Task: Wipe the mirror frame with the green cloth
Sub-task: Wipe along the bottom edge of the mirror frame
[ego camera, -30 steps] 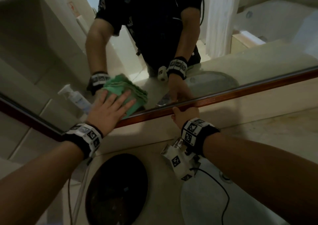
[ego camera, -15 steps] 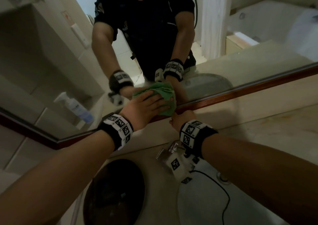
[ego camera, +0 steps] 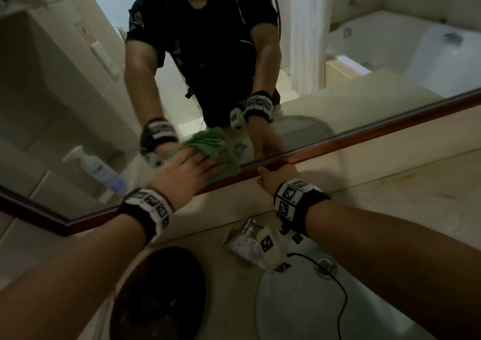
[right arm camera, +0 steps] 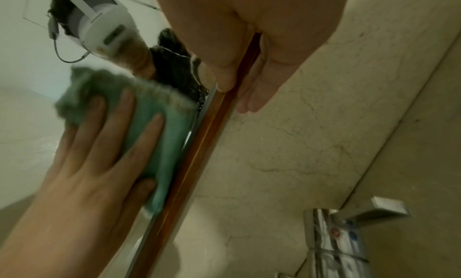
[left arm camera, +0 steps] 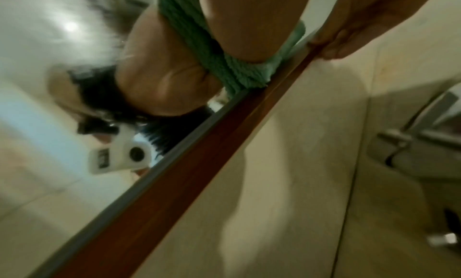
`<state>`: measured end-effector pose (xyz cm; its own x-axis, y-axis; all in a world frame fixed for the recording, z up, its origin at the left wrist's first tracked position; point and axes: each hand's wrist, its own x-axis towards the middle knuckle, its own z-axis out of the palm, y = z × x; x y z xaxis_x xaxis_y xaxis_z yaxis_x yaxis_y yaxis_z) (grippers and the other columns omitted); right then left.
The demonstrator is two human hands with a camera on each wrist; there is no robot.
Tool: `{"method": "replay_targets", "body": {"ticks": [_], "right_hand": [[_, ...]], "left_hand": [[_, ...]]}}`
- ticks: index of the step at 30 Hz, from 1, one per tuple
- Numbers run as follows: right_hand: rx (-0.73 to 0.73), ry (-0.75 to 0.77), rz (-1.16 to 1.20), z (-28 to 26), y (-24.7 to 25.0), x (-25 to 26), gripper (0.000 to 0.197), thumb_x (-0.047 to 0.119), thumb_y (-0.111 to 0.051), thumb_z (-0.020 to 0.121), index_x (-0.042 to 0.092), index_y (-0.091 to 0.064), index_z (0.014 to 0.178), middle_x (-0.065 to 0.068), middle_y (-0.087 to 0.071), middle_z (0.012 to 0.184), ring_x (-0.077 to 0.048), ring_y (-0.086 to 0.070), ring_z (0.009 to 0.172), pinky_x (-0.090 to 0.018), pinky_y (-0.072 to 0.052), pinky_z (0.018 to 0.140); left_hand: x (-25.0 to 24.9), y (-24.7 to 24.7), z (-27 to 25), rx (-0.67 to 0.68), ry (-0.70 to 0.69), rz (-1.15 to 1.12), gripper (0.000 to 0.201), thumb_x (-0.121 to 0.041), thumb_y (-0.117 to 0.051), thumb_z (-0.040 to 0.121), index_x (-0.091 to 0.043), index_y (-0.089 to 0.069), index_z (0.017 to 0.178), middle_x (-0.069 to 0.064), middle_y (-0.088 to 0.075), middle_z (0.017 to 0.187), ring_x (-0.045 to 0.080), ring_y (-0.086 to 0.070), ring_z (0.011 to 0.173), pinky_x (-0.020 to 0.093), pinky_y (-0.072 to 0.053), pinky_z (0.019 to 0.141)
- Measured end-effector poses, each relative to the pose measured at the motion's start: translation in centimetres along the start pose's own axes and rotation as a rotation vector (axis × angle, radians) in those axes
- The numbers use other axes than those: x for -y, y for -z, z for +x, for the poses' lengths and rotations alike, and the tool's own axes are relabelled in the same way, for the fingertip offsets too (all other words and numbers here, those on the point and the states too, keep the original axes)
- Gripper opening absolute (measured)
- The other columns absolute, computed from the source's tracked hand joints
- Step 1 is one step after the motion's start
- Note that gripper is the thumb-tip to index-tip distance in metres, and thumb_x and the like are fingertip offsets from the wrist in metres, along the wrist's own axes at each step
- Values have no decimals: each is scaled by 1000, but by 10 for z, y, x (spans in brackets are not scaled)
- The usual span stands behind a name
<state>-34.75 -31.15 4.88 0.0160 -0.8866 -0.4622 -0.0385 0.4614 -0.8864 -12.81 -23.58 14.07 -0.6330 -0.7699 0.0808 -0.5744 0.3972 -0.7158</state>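
While the left hand (ego camera: 186, 174) presses the green cloth (ego camera: 221, 154) flat-fingered, right fingers (right arm camera: 252, 81) grasp the mirror frame (ego camera: 364, 138) above the marble counter (ego camera: 416, 191).

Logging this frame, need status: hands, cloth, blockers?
Left hand flat, pressing green cloth on glass at the mirror frame. Right hand on frame just ahead. Path blocked by it.

The room is dim in my head view, the forearms and the bench (ego camera: 390, 196) murky, straight lines bowing near the edges. A ceiling light glares pale in the mirror (left arm camera: 69, 26). Motion blur smears the cloth (right arm camera: 149, 112) and my left hand (right arm camera: 94, 164); soft shadows fall below the frame (left arm camera: 174, 183).
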Motion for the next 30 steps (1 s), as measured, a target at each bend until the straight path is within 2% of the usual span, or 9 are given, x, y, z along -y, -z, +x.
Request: {"method": "replay_targets", "body": {"ticks": [3, 6, 10, 12, 14, 18, 24, 28, 30], "right_hand": [[-22, -14, 37, 2, -3, -3, 44, 29, -73, 82, -3, -59, 110, -11, -73, 83, -18, -72, 66, -35, -61, 61], [-20, -23, 35, 2, -3, -2, 43, 28, -73, 83, -2, -58, 110, -11, -73, 82, -16, -72, 65, -35, -62, 64], [-24, -27, 16, 11, -4, -8, 62, 44, -78, 68, -1, -59, 105, -10, -73, 78, -23, -72, 66, -43, -62, 64], [-52, -13, -9, 20, -6, -14, 77, 56, -76, 52, 1, -61, 104, -9, -73, 77, -25, -73, 69, -45, -62, 64], [-56, -17, -11, 19, -8, -15, 66, 50, -77, 61, 1, -61, 102, -9, -74, 76, -23, -73, 67, -44, -62, 62], [-73, -28, -16, 1, -5, -4, 50, 38, -78, 75, -1, -61, 103, -8, -73, 74, -21, -72, 63, -42, -62, 60], [-83, -30, -30, -6, -1, 2, 41, 34, -78, 76, 0, -66, 95, -8, -73, 72, -22, -72, 65, -43, -62, 64], [-71, -43, -3, -5, 2, 4, 35, 28, -76, 80, -4, -65, 88, -7, -69, 67, -20, -68, 60, -36, -61, 62], [-67, -29, -19, -6, 4, 3, 29, 25, -74, 83, -1, -62, 83, -7, -67, 70, -19, -65, 61, -25, -56, 50]], "left_hand": [[25, -15, -51, -20, 32, 40, 68, -13, -24, 88, -22, -4, 152, 5, -29, 152, 31, -40, 119, 45, -2, 116], [33, -12, -58, -67, 27, 44, 61, -12, -26, 92, -22, -14, 152, 0, 4, 158, 31, -40, 120, 48, -18, 112], [23, 22, -2, -257, 186, 21, 60, -19, -51, 92, -22, -30, 148, 7, -30, 152, 34, -41, 121, 50, -24, 108], [25, 47, 39, -343, 286, 19, 60, -31, -57, 89, -23, -36, 145, 7, -32, 150, 34, -37, 124, 51, -23, 108], [25, 66, 70, -381, 379, 34, 63, -40, -52, 88, -25, -32, 146, 5, -26, 153, 33, -30, 130, 50, -19, 110], [5, 68, 97, -381, 480, -4, 60, -39, -49, 89, -24, -36, 146, 9, -31, 152, 35, -31, 133, 52, -14, 112], [-45, 23, 81, -160, 202, -58, 67, -29, -61, 87, -25, -31, 147, 3, -31, 153, 29, -27, 134, 45, -6, 115], [-16, 29, 68, -112, 37, -6, 69, -28, -63, 81, -26, -38, 145, -2, -39, 149, 24, -31, 128, 40, -16, 111], [10, 43, 68, -140, 26, 21, 70, -31, -66, 82, -26, -36, 145, -3, -37, 150, 24, -32, 129, 40, -19, 110]]}}
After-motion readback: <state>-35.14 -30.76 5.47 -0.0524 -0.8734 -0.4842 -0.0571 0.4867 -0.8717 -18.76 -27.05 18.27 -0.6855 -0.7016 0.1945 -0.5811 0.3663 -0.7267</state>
